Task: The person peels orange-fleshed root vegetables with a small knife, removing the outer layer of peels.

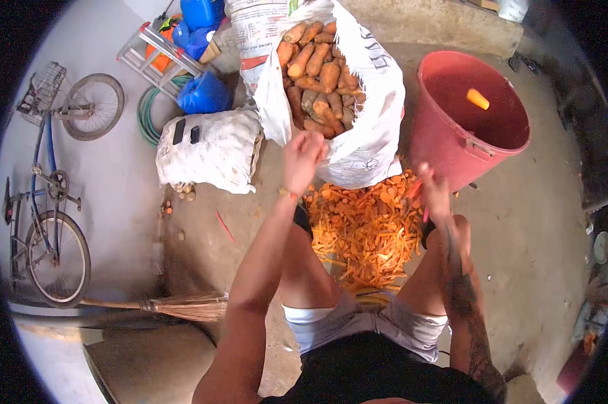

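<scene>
My left hand [305, 158], blurred by motion, is at the near left edge of an open white sack [378, 145] full of unpeeled carrots [329, 77]; whether it holds anything is unclear. My right hand [436, 195] is closed on a thin red tool [413, 190], partly smeared, beside the red bucket [445, 145]. One peeled orange carrot [477, 99] shows within the bucket's opening, either inside or in the air above it. Orange peelings and cut pieces [368, 232] lie heaped on the floor between my legs.
Left of the open sack lies another white sack [209, 151]. Behind it are a blue container [205, 93], a green hose [146, 114] and a ladder [139, 57]. A bicycle [51, 182] stands at far left, with a straw broom [189, 306] nearer me. A low concrete ledge [445, 27] runs behind.
</scene>
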`<state>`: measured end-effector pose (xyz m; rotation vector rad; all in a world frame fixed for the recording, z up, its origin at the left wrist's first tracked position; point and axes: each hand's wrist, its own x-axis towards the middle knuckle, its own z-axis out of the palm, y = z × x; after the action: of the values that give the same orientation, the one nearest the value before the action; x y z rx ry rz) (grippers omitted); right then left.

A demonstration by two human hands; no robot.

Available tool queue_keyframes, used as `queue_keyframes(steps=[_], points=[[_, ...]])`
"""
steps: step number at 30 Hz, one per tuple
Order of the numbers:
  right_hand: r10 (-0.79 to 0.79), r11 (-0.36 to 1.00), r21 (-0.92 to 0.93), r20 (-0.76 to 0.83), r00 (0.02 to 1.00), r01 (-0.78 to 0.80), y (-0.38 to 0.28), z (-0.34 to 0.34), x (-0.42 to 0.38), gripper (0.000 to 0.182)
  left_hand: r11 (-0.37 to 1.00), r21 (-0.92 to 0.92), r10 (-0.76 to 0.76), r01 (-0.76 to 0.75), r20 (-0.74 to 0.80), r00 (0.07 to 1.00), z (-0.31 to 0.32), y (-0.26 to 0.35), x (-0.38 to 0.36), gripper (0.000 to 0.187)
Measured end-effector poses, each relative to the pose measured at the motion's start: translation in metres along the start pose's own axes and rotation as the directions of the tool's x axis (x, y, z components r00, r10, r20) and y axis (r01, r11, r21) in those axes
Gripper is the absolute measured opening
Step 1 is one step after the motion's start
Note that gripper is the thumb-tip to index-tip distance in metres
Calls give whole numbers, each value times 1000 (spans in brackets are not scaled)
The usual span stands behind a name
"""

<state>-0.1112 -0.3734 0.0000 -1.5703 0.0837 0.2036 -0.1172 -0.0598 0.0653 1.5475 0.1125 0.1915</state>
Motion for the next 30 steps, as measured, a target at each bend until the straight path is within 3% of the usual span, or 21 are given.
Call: queue_keyframes(steps=[1,3,4,6,9,12,13,15,16,17,20,23,26,27,30], points=[[-136,969,-211,-20,991,129,36,-1,14,51,997,79,5,1,-70,998,-1,-9,29,19],[-274,930,-233,81,958,285,41,12,8,46,973,228,28,21,-209,978,-9,-62,89,27],[-337,901,-241,132,932,360,40,21,3,44,925,380,82,-18,-154,985,-13,-89,117,30],[-298,842,-412,187,936,350,30,27,-4,44,757,644,162,-110,-22,987,-17,-132,159,37],[-232,780,-530,247,941,332,15,30,-9,44,610,734,-36,298,-350,936,21,-112,165,36],[-142,777,-561,286,948,285,8,35,-16,48,751,625,-76,215,-242,967,12,-117,170,37],[-144,780,-552,302,942,296,9,36,-18,48,726,648,-45,229,-287,957,14,-119,173,34],[-142,777,-548,324,935,308,9,36,-18,49,878,466,-15,109,-200,980,24,-87,146,25],[-137,772,-556,328,935,308,12,36,-17,50,932,359,8,49,-155,988,31,-68,129,21],[-131,768,-562,330,935,307,15,36,-16,50,992,116,73,-46,-245,967,33,-68,125,26],[-179,748,-560,348,920,357,21,37,-14,50,895,-429,89,-121,-93,992,20,-23,82,31],[-106,790,-545,330,938,281,15,37,-19,52,922,-384,-25,43,51,998,16,2,17,33],[-80,901,-369,373,924,227,23,39,-23,52,957,-254,-94,142,193,977,13,-35,-32,34],[-142,908,-317,384,912,275,29,40,-24,52,959,-241,-90,146,229,969,15,-47,-46,34],[-126,934,-235,488,864,269,37,45,-28,52,956,-231,-109,182,297,949,21,-73,-84,34]])
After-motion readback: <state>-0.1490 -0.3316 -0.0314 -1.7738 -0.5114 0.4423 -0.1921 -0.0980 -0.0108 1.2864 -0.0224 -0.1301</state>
